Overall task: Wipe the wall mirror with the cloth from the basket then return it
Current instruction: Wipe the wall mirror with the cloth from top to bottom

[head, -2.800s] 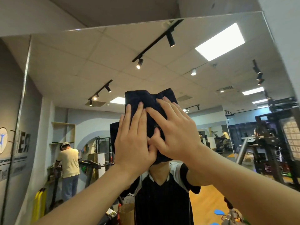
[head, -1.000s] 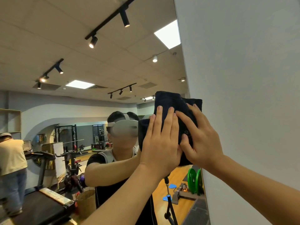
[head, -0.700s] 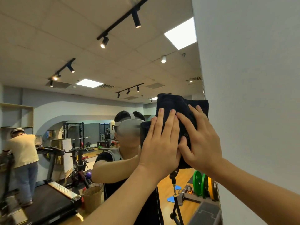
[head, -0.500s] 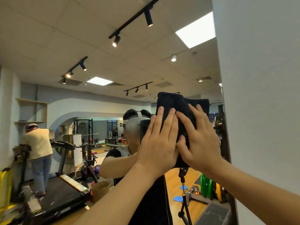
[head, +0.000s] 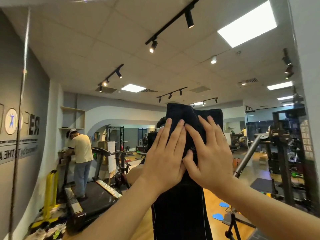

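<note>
- Since half a second ago both hands and the cloth have slid left, off the mirror's right edge; that edge and the white wall beside it now sit at the far right, and more glass shows.
- Dark navy cloth (head: 192, 118) lies folded, flat against the wall mirror (head: 103, 58), about mid-height, a little right of centre.
- Left hand (head: 164, 158): grip flat, fingers straight and close together, palm pressing the cloth's left half onto the glass. Nothing curled round it.
- Right hand (head: 210, 158): grip likewise spread flat on the right half; thumb tucked in toward the left hand's edge, touching the cloth.
- Reflection shows a gym: treadmill (head: 93, 191) lower left, a person in a yellow shirt (head: 80, 149) standing on it, weight rack (head: 284, 153) at right. Basket not in view.
- Judgement: wiping step mid-pass, travelling left.
- To do it well: keep both palms even so the fold stays flat; overlap each pass with the previous one; carry the stroke through to the left edge; avoid bare fingertips touching glass, which would leave smears.
</note>
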A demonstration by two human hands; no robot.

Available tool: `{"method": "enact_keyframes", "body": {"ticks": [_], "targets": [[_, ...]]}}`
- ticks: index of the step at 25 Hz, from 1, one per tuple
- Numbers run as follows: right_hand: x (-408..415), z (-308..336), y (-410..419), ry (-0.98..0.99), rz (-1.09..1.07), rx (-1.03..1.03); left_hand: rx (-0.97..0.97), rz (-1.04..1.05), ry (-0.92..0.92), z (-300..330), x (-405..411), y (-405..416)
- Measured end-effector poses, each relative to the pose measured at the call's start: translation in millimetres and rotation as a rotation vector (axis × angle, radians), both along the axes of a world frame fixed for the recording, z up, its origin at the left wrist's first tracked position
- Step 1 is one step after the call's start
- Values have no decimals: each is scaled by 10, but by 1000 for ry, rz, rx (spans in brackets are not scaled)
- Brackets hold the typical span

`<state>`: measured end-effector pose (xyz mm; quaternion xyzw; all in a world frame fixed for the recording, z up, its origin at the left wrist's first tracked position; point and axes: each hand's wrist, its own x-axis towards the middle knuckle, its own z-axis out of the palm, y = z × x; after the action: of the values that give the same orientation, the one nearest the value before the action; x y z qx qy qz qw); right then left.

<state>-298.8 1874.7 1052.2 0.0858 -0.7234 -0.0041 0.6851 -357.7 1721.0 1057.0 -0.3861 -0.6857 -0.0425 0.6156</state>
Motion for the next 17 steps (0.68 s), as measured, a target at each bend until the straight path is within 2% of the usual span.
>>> {"method": "enact_keyframes", "body": {"ticks": [17], "targets": [[-698,5,-1934,-24,33,43,24,37,-45,-65,-635,-1969]]}}
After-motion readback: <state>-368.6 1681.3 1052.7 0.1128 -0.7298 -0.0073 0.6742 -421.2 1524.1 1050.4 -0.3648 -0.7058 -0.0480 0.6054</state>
